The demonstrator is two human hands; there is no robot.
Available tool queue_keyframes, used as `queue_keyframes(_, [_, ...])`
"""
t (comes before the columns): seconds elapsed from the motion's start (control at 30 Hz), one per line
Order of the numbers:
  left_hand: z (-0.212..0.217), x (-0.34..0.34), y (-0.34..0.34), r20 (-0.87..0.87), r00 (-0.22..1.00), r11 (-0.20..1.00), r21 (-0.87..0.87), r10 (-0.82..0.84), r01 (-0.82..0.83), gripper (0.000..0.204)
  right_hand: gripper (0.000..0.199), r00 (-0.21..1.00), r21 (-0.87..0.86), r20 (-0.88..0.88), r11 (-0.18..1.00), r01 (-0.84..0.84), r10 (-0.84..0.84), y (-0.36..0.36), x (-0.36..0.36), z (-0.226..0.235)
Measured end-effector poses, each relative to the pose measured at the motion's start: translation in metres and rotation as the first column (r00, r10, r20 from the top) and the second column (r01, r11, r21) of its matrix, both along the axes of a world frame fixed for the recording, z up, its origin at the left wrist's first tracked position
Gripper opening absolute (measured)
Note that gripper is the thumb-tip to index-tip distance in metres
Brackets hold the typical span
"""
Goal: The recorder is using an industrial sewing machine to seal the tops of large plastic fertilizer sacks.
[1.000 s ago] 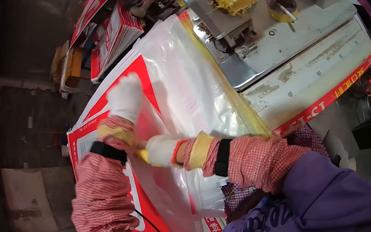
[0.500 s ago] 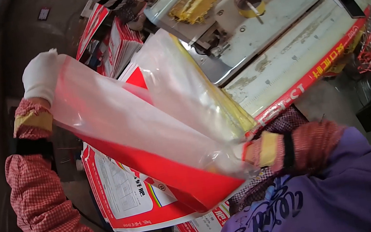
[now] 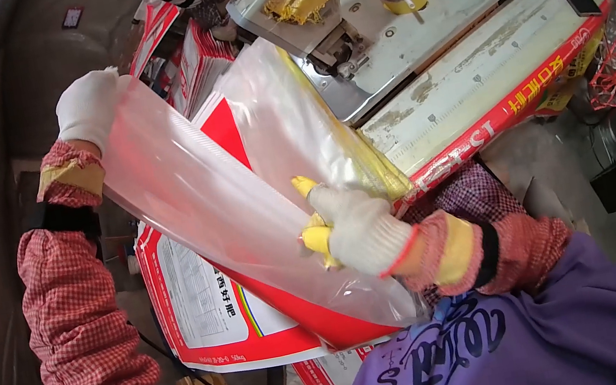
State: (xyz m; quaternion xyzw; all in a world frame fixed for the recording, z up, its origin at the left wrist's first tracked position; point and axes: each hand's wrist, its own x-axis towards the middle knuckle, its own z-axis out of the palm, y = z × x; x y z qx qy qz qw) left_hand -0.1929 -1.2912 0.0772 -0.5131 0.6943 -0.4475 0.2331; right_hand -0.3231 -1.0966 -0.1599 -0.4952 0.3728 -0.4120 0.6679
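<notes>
R hand (image 3: 355,225), white glove w/ yellow fingertips, fingers closed on the near end of a clear plastic liner bag (image 3: 203,203), close to the purple-shirted chest. Bag stretches up-left to the L hand (image 3: 88,106), also gloved, fingers clamped on its far end. Under the bag: red-and-white woven sack (image 3: 212,300), hanging off the sewing table's left edge. Beyond, on the table (image 3: 470,81): white sewing machine (image 3: 382,6); more red sacks (image 3: 193,56) stacked at far left.

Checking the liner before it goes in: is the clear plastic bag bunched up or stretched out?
Stretched out: the clear plastic bag spans between the raised left hand and the right hand, above the red-and-white sack.
</notes>
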Motion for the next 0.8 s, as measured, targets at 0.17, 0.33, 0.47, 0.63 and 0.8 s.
queue_keyframes(0.17, [0.002,-0.007,0.002,-0.043,0.997,0.998,0.004,0.064,-0.064,0.032,0.038,0.901,0.141,-0.218,0.926,-0.351,0.375,-0.034,0.013,-0.017])
queue_keyframes(0.33, [0.021,0.019,-0.064,-0.365,0.917,0.987,0.044,0.16,-0.155,0.032,0.036,0.952,-0.363,-0.289,0.932,-0.009,-0.103,-0.028,0.043,0.002])
queue_keyframes(0.47, [-0.107,-0.019,-0.085,-0.467,0.865,0.944,-0.328,-0.183,0.022,0.023,0.027,0.955,-0.478,-0.217,0.875,0.076,-0.201,-0.011,0.014,-0.016])
queue_keyframes(0.63, [-0.24,-0.033,-0.079,-0.258,0.857,0.893,-0.076,-0.447,0.443,0.011,0.018,0.986,0.263,0.163,0.965,-0.004,-0.04,0.032,-0.098,-0.048])
queue_keyframes(0.8, [-0.249,-0.062,-0.043,-0.542,0.597,0.752,-0.103,-0.592,0.652,0.011,0.024,0.963,0.5,0.041,0.84,0.211,-0.266,0.065,-0.133,-0.101])
